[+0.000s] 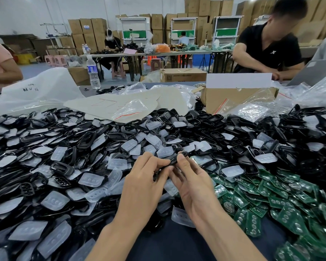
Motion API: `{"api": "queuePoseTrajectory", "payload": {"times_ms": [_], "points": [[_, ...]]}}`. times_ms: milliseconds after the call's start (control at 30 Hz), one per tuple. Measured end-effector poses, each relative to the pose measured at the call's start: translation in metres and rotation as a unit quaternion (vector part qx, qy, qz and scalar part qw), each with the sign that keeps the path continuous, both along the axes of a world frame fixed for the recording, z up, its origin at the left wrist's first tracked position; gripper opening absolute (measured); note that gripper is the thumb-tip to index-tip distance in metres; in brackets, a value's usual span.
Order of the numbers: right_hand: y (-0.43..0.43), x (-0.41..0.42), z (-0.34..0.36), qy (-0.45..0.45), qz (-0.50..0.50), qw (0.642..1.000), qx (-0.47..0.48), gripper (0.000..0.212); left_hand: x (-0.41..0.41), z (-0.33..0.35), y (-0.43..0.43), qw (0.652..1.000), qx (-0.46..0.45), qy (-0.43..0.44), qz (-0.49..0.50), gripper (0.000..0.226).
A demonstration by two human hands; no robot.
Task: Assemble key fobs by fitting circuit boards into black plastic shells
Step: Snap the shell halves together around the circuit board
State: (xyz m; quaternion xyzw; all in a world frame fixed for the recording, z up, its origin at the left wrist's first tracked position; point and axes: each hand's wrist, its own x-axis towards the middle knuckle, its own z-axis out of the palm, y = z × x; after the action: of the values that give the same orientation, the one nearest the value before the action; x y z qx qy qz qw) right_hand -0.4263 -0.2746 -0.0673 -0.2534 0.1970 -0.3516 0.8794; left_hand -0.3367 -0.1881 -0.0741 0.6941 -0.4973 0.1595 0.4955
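Both my hands meet over the middle of the table and hold one black plastic shell (174,160) between them. My left hand (145,178) pinches its left side with thumb and fingers. My right hand (191,180) grips its right side, thumb on top. Whether a circuit board sits inside the shell is hidden by my fingers. A heap of black shells (68,140) mixed with clear rubber button pads (91,179) covers the left and centre of the table. Green circuit boards (282,194) lie piled at the right.
A cardboard box (233,97) and plastic bags (45,91) stand behind the heap, with a water bottle (92,72) at the far edge. One person in black sits at the back right, another at the far left. A strip of dark table (169,240) shows near me.
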Motion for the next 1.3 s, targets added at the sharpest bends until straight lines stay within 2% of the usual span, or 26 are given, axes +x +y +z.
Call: {"api": "queuePoseTrajectory", "payload": {"times_ms": [167, 400, 600, 800, 1133, 1300], "points": [[0.0, -0.002, 0.0, 0.005, 0.007, 1.0, -0.008, 0.04, 0.001, 0.0, 0.001, 1.0, -0.003, -0.012, -0.015, 0.019], [-0.001, 0.0, 0.0, -0.005, -0.007, 1.0, -0.012, 0.039, -0.006, -0.001, -0.001, 1.0, -0.004, -0.001, 0.002, 0.016], [0.009, 0.004, 0.001, -0.001, -0.05, 0.999, 0.005, 0.057, -0.011, 0.0, -0.005, 0.999, 0.003, -0.008, 0.035, 0.012], [0.016, 0.005, 0.0, 0.018, -0.069, 0.997, 0.005, 0.05, -0.014, 0.005, -0.006, 0.997, -0.003, 0.015, 0.078, 0.006], [0.019, 0.004, 0.001, 0.023, -0.068, 0.997, 0.003, 0.049, -0.01, 0.006, -0.007, 0.997, -0.017, -0.006, 0.071, 0.017], [0.011, 0.004, 0.0, -0.003, -0.067, 0.998, -0.004, 0.038, -0.011, 0.003, -0.006, 0.999, -0.024, 0.019, 0.04, 0.007]]}}
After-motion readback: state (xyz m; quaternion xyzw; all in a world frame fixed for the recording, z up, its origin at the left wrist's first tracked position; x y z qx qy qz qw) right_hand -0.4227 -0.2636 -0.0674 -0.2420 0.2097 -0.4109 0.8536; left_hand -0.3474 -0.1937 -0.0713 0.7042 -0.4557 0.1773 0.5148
